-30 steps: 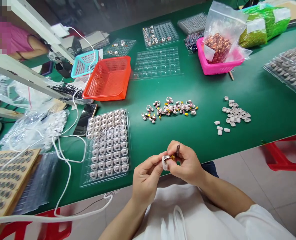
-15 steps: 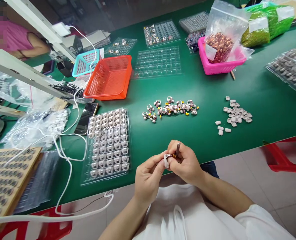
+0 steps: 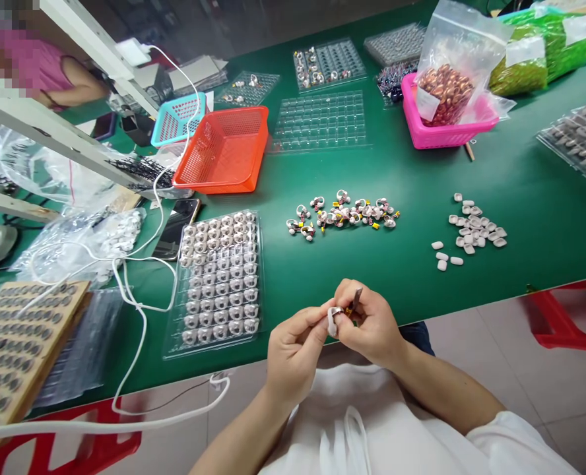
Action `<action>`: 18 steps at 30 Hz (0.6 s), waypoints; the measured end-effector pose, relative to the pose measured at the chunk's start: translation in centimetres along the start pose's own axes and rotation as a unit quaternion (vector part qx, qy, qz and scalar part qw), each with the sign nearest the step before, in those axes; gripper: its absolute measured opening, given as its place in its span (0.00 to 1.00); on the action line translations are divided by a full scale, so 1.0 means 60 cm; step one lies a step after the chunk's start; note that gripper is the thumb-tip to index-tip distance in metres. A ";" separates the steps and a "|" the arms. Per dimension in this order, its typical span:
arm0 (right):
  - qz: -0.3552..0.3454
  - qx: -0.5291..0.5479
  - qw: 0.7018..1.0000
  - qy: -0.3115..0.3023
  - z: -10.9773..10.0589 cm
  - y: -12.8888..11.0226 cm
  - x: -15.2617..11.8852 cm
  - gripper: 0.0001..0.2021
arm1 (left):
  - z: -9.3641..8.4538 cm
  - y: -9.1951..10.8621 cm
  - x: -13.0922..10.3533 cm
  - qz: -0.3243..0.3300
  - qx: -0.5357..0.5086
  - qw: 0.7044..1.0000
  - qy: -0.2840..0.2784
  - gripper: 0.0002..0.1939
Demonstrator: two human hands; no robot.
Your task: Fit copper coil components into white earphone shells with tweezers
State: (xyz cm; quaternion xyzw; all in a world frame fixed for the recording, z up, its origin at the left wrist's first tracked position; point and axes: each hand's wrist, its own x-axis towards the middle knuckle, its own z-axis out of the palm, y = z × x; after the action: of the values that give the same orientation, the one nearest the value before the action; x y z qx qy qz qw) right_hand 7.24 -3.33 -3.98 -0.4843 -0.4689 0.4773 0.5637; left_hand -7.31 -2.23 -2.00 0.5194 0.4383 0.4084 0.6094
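Note:
My left hand [image 3: 293,346] is closed, pinching a small white curved earphone piece [image 3: 331,323] between thumb and fingertips. My right hand [image 3: 375,326] is closed against the same piece. From its fingers sticks the flat end of a dark slim metal tool [image 3: 356,299], which looks like tweezers. A bit of yellow and brown shows beside the tool; the fingers hide the rest. Beyond both hands lies a pile of small white earphone pieces [image 3: 357,212] with yellow tabs. To their right are loose white caps [image 3: 471,231].
On the left stands a clear tray [image 3: 174,336] of silvery-white pieces, with a phone [image 3: 177,227] and a white cable [image 3: 142,330] beside it. Farther back are an orange basket [image 3: 258,155], a pink basket [image 3: 444,136] and an unfilled clear tray [image 3: 323,122]. Another person's arm [image 3: 82,86] shows at upper left.
The whole view has shifted slightly, so the table items sit a little farther right. Both hands keep their hold on the white piece, and the tool's end leans slightly more to the right.

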 end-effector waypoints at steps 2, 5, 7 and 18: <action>-0.007 -0.004 1.000 -0.001 0.000 -0.002 0.001 0.08 | -0.001 -0.003 0.000 0.004 -0.004 1.000 -0.003 0.12; -0.019 -0.002 1.000 0.001 0.001 -0.002 0.001 0.08 | -0.001 -0.009 0.001 0.001 -0.005 1.000 -0.003 0.12; -0.028 -0.001 1.000 0.004 0.002 -0.001 0.001 0.08 | 0.000 -0.011 0.002 -0.001 -0.006 1.000 -0.002 0.12; -0.084 -0.006 0.996 0.018 0.008 -0.004 -0.002 0.10 | 0.000 -0.001 -0.008 0.018 0.018 1.000 -0.005 0.12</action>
State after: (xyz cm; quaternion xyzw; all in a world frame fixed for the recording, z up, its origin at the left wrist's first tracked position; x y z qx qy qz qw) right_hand 6.76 -3.44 -3.72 -0.4546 -0.5007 0.4165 0.6075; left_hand -7.45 -2.70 -2.02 0.5401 0.4331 0.4091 0.5945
